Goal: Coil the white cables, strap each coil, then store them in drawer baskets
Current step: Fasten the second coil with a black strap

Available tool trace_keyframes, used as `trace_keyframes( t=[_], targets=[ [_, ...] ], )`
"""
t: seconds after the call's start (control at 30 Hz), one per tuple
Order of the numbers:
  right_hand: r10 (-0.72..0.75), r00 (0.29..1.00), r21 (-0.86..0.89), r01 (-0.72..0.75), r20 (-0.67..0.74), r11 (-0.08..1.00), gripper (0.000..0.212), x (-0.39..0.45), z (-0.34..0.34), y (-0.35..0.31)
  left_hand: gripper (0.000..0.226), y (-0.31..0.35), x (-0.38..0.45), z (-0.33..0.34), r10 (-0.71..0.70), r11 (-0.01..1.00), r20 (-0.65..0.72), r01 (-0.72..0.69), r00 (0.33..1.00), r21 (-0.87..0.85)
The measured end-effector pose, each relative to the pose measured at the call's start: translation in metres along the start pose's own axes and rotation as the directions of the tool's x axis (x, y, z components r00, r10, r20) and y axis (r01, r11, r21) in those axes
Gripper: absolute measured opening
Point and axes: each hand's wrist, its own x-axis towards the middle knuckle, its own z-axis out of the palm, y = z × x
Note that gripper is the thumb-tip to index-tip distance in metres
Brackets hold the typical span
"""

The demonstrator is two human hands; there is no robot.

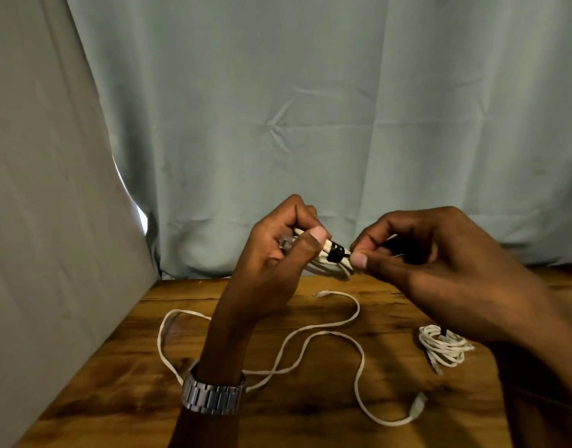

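My left hand (271, 253) grips a coiled white cable (326, 265) held up above the table, with a clear plug (286, 244) sticking out between its fingers. A black strap (337, 252) is wound around the coil. My right hand (439, 263) pinches the strap's free end just right of the coil. A loose white cable (323, 333) snakes uncoiled across the wooden table (310, 415) below my hands. A second coiled white cable (443, 345) with a dark strap lies on the table at the right, partly behind my right forearm.
A pale green cloth (310, 124) hangs behind the table, and a grey panel (52, 221) stands along the left side. A metal watch (212, 396) is on my left wrist. No drawer or basket is in view.
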Motion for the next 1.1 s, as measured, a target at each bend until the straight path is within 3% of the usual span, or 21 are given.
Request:
trace_keyframes(
  t=[0.17, 0.47, 0.77, 0.93, 1.1],
  targets=[
    [-0.007, 1.000, 0.048, 0.009, -0.029, 0.999, 0.002, 0.000, 0.002, 0.000, 0.020, 0.000, -0.001, -0.001, 0.017, 1.000, 0.035, -0.017, 0.999, 0.001],
    [0.047, 0.997, 0.051, -0.044, -0.056, 0.998, 0.004, 0.009, 0.003, 0.007, 0.008, -0.003, 0.000, 0.005, -0.007, 0.998, 0.056, 0.003, 0.998, 0.068],
    [-0.021, 0.997, 0.118, 0.029, -0.069, 0.993, 0.003, 0.009, 0.006, 0.005, 0.010, 0.002, -0.001, 0.001, -0.084, 0.995, -0.028, 0.085, 0.996, 0.057],
    [-0.060, 0.997, 0.162, 0.069, -0.058, 0.984, 0.003, 0.005, 0.006, 0.003, 0.024, 0.001, -0.001, 0.001, -0.067, 0.997, -0.081, 0.070, 0.994, 0.035],
    [-0.120, 0.983, 0.116, 0.136, -0.136, 0.984, 0.003, 0.000, 0.005, 0.001, 0.051, -0.005, 0.002, -0.001, -0.130, 0.958, -0.237, 0.184, 0.963, 0.221]
  ],
)
